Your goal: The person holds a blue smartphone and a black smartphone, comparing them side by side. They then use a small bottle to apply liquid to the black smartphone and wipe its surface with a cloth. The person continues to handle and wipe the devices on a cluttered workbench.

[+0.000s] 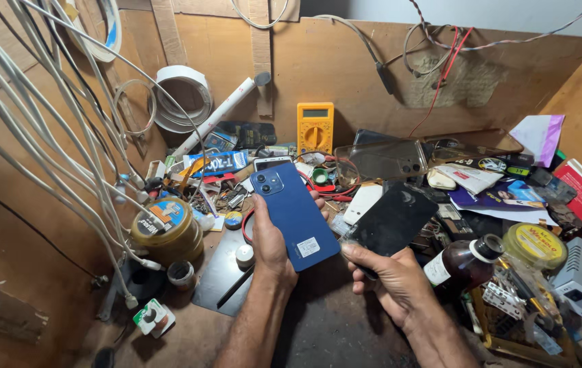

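Left hand: grips a blue phone from its left edge, back cover and camera cluster facing up; thumb along one side, fingers wrapped under and clamped on the body, so the rear stays exposed to view.
Right hand: pinches a dark glossy panel by its lower end, thumb on top, fingers closed beneath; panel tilts up and away, kept off the clutter, apparently to spare its surface.
Position: phone and panel side by side above the dark mat, close but not touching.
Bench: brown glass bottle lies just right of the right hand; yellow multimeter stands against the back board; round tin at left under white cables.
Clear phone case: rests behind the panel, among loose parts.
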